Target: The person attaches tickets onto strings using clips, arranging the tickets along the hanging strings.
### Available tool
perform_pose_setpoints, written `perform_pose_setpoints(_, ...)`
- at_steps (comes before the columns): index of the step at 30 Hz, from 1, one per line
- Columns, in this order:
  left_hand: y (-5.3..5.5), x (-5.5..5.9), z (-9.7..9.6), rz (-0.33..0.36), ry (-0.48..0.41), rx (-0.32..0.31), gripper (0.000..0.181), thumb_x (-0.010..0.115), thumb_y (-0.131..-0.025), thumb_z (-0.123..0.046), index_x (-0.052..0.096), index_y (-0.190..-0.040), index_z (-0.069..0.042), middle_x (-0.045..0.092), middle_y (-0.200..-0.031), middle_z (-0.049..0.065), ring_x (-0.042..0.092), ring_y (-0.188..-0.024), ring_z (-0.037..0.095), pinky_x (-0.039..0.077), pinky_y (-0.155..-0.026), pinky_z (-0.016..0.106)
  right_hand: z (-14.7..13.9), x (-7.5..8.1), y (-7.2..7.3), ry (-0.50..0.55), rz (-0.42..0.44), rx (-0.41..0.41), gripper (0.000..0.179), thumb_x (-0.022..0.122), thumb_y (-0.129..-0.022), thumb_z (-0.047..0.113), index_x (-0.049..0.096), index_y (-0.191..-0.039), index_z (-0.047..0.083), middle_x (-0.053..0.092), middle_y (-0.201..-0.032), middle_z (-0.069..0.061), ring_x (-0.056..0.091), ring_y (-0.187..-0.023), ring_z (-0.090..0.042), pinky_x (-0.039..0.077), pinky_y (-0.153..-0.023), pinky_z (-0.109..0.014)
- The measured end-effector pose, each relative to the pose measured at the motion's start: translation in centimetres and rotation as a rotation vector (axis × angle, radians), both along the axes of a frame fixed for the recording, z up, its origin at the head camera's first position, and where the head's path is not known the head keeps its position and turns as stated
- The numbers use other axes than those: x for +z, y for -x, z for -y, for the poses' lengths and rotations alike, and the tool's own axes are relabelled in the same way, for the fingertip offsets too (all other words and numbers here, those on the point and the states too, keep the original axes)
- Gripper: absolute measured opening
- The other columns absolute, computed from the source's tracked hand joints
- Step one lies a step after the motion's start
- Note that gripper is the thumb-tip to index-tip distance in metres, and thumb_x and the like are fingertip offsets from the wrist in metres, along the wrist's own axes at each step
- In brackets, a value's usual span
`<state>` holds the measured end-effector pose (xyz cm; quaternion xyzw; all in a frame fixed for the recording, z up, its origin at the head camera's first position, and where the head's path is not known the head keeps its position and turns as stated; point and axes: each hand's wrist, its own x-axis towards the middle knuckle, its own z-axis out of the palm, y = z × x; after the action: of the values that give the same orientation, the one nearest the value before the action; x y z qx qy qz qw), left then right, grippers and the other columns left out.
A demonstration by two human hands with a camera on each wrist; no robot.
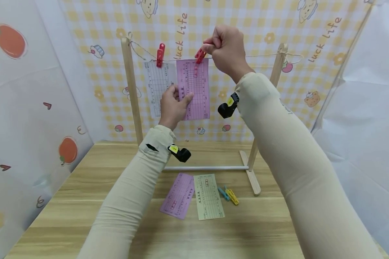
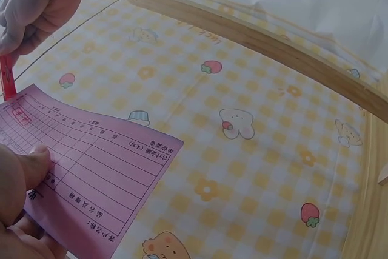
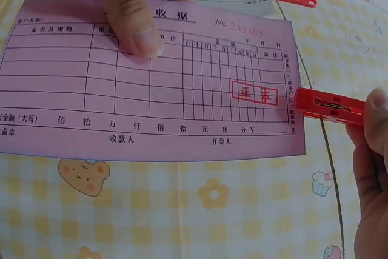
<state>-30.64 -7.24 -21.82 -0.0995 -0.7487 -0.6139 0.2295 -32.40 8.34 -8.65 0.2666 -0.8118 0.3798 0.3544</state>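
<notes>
A pink receipt slip (image 1: 197, 90) hangs upright at the string, its printed side toward me. My left hand (image 1: 174, 106) pinches its left edge, thumb on the front and fingers behind. At the slip's top edge, my right hand (image 1: 227, 48) pinches a red clothespin (image 3: 330, 107) by its handle end; the clothespin's tip overlaps the slip's edge. To the left, a white slip (image 1: 155, 97) hangs from the string under another red clothespin (image 1: 160, 55), partly hidden behind my left hand and the pink slip.
The string (image 1: 259, 55) runs between two wooden posts (image 1: 132, 86), joined low down by a white rod (image 1: 210, 168). On the wooden table lie another pink slip (image 1: 178, 196), a yellow-green slip (image 1: 209, 198), a blue clothespin (image 1: 223, 194) and a yellow clothespin (image 1: 232, 196).
</notes>
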Motion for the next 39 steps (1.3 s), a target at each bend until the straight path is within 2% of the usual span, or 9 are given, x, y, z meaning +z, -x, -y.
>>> perform_pose_setpoints(5,-0.1,0.0,0.0,0.013,-0.006,0.001,0.029,0.068,-0.092,-0.019,0.058,-0.115,-0.005,0.067,-0.101,0.007,0.065,-0.086,0.017,0.055,-0.075,0.029,0.4,0.1,0.3,-0.027,0.07,-0.016,0.046,0.071,-0.088,0.01,0.033,-0.063,0.004,0.073,-0.098,-0.006,0.068,-0.093,-0.006,0.039,-0.064,-0.021)
perform_pose_setpoints(12,0.0,0.1,-0.2,-0.011,0.013,0.002,0.029,0.069,-0.092,-0.019,0.058,-0.114,-0.004,0.068,-0.101,0.008,0.065,-0.087,0.019,0.055,-0.075,0.03,0.7,0.2,0.6,-0.041,0.129,-0.013,0.043,0.07,-0.088,0.012,0.035,-0.066,0.003,0.073,-0.098,-0.006,0.067,-0.092,-0.007,0.038,-0.06,-0.023)
perform_pose_setpoints(26,-0.1,-0.1,-0.3,0.016,0.025,0.026,0.027,0.068,-0.092,-0.019,0.058,-0.113,-0.005,0.066,-0.102,0.007,0.064,-0.087,0.017,0.054,-0.074,0.031,1.2,-0.4,0.6,-0.06,0.157,0.031,0.041,0.068,-0.09,0.007,0.035,-0.067,0.003,0.072,-0.099,-0.007,0.066,-0.095,-0.009,0.045,-0.066,-0.021)
perform_pose_setpoints(32,-0.2,-0.3,-0.1,0.027,0.035,0.035,0.03,0.068,-0.092,-0.019,0.058,-0.117,-0.005,0.065,-0.104,0.008,0.063,-0.089,0.018,0.054,-0.075,0.031,1.2,-0.7,0.5,-0.116,0.239,0.039,0.03,0.068,-0.09,0.01,0.041,-0.076,0.006,0.067,-0.106,-0.005,0.061,-0.096,-0.011,0.045,-0.07,-0.023)
perform_pose_setpoints(36,-0.1,0.0,-0.3,0.035,0.028,0.027,0.033,0.068,-0.093,-0.021,0.057,-0.119,-0.006,0.065,-0.106,0.007,0.064,-0.089,0.017,0.055,-0.075,0.03,0.9,-0.6,0.4,-0.148,0.233,0.031,0.021,0.068,-0.091,0.016,0.049,-0.088,0.009,0.061,-0.102,-0.003,0.055,-0.087,-0.013,0.045,-0.071,-0.023)
perform_pose_setpoints(39,-0.1,0.2,-0.4,0.042,0.034,0.031,0.033,0.067,-0.092,-0.023,0.057,-0.119,-0.007,0.065,-0.105,0.007,0.064,-0.088,0.017,0.055,-0.075,0.03,0.7,-0.6,0.3,-0.155,0.251,0.031,0.019,0.067,-0.092,0.019,0.053,-0.099,0.009,0.058,-0.102,-0.002,0.054,-0.088,-0.013,0.047,-0.075,-0.022)
